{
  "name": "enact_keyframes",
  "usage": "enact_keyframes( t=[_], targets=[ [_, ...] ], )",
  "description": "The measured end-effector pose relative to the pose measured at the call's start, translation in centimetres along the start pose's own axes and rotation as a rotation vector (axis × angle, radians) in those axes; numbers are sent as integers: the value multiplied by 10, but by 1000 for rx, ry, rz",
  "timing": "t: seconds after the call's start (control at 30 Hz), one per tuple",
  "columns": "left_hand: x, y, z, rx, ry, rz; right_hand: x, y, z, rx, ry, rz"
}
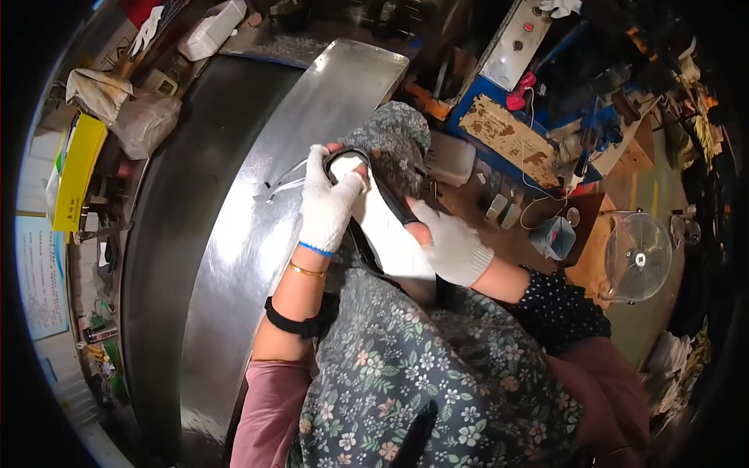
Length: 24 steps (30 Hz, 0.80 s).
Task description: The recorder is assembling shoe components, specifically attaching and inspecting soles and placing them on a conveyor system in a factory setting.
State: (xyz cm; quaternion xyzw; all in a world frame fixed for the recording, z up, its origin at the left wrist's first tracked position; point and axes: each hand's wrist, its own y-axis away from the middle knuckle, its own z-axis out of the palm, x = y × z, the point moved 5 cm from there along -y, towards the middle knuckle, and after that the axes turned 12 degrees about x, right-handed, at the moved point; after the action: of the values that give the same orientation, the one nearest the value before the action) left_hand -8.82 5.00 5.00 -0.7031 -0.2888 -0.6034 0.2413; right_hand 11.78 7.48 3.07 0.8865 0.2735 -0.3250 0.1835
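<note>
A black shoe upper (388, 230) with a long white sole-shaped face lies slanted over my lap, its rounded end away from me. White and dark laces (285, 183) hang out to its left. My left hand (324, 204), in a white knit glove with bare fingertips, is closed round the rounded end, thumb pressed on the white face. On the right side, my right hand (452, 246), gloved alike, grips the black edge. The near end rests against my flowered apron (421, 351). Fingers beneath the shoe are hidden.
A shiny metal ledge (257, 210) and a dark conveyor belt (179, 234) run along my left. To the right are a fan (640, 257), a small bin (554, 237) and a blue-framed machine (507, 136). A yellow box (79, 173) stands far left.
</note>
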Motion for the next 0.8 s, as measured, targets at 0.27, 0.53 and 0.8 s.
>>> enact_keyframes(
  t=[0.27, 0.53, 0.8],
  targets=[
    [-34, 14, 7, -103, 945, -385, 10, -29, 17, -59, -686, -87],
    [-2, 25, -16, 85, -845, 193, -41, -18, 27, 207, -464, -112],
    [-19, 93, -19, 92, -724, 355, -9, -6, 41, 275, -552, -177]
  ],
)
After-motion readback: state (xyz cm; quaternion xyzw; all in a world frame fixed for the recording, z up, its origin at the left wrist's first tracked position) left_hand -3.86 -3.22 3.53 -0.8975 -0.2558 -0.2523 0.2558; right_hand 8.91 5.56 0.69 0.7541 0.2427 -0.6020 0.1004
